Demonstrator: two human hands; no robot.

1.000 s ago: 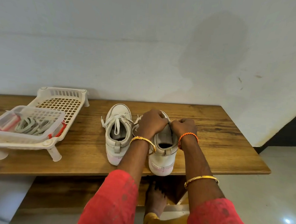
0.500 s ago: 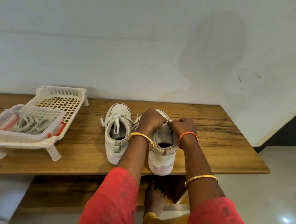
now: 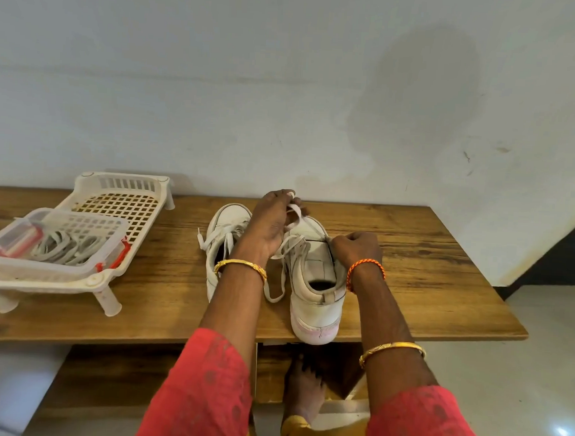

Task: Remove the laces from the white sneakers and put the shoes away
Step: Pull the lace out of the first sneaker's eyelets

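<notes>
- White sneakers: a pair stands side by side on a wooden table (image 3: 426, 268), heels toward the person, toes toward the wall.
- The right-hand sneaker (image 3: 312, 286) sits with its heel at the table's near edge. Its lace (image 3: 289, 248) is loosened at the top but threaded through the eyelets, with a slack loop hanging down its left side.
- The left hand (image 3: 272, 223) is raised over the front of this shoe, its fingers pinching a strand of the lace and drawing it up and away from the eyelets.
- The right hand (image 3: 356, 248) is curled around the shoe's right side near the tongue, gripping it to hold it steady.
- The other sneaker (image 3: 221, 244) stands just beside it, partly hidden behind the left forearm. Its lace looks fully threaded, with loose ends trailing off to the left.
- Progress, as a judgement: the work is at an early stage. Neither shoe is free of its lace, the second shoe appears untouched, and putting the shoes away is yet to come.
- Well to the left on the table stands a white plastic rack (image 3: 123, 202) on short legs. A smaller clear basket (image 3: 62, 239) rests on it, holding what look like coiled pale laces and something red.
- Behind the table is a plain pale wall with a faint dark stain.
</notes>
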